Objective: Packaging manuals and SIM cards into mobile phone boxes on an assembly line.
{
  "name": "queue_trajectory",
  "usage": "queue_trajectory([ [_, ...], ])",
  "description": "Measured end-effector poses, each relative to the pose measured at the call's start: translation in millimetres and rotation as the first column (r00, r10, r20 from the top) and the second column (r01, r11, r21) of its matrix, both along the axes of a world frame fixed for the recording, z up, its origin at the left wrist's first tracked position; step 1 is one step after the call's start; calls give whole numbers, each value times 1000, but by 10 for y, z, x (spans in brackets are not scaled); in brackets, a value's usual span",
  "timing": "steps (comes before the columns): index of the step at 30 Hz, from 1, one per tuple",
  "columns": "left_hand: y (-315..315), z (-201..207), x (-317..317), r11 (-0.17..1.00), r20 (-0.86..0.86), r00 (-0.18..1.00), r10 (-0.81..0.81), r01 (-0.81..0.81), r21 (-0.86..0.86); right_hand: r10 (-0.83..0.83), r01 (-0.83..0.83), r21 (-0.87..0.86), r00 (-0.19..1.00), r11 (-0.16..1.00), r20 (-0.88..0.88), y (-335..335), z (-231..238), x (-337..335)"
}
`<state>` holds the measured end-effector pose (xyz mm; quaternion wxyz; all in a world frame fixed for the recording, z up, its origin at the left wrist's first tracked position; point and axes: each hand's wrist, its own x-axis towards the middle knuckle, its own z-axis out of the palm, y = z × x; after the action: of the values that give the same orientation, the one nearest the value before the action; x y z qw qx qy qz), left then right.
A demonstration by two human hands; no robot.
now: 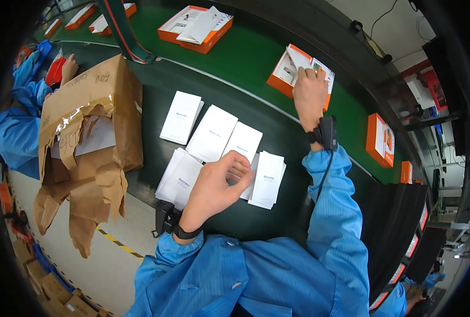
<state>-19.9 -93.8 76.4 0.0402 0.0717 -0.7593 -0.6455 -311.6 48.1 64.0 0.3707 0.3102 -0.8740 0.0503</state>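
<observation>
My right hand [310,91] reaches over an open orange-and-white box [281,80] on the green conveyor. Its fingers are pinched on a white leaflet [295,57], partly hidden behind them, at the box's opening. My left hand [219,185] is curled above the dark worktop, thumb and fingers drawn into a ring, with nothing visible inside. Several stacks of folded white leaflets lie around and under it: one pile [181,117] at the far left, one [214,132] in the middle, one [179,178] by my left wrist and one [267,178] to the right.
A torn brown carton [89,113] stands at the left with white paper inside. Another open orange box [195,29] sits farther up the conveyor [245,68], and one more [380,140] to the right. A strapped post [121,31] crosses the belt. A co-worker's blue sleeve [18,132] is beyond the carton.
</observation>
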Motion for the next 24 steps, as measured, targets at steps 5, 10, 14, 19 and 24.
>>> queue_trajectory([
  [5, -39, -1, 82, 1000, 25, 1000, -15, 15, -18, -156, 135, 190, 982, 972, 102, -191, -154, -197],
  [10, -97, -2, 59, 999, 27, 1000, -11, 12, -36, -211, 174, 218, 965, 960, 159, -272, -173, -264],
  [14, -111, -39, 26, 1000, 31, 999, -18, 19, -17, -202, 173, 163, 962, 971, 183, -259, -164, -223],
  [19, -132, -94, 7, 1000, 27, 1000, -14, 15, -25, -108, 110, 12, 936, 994, 336, -103, -217, -175],
  [24, -191, -112, -17, 1000, 22, 1000, -11, 11, -6, -304, 314, 30, 888, 949, 345, 238, -295, -194],
])
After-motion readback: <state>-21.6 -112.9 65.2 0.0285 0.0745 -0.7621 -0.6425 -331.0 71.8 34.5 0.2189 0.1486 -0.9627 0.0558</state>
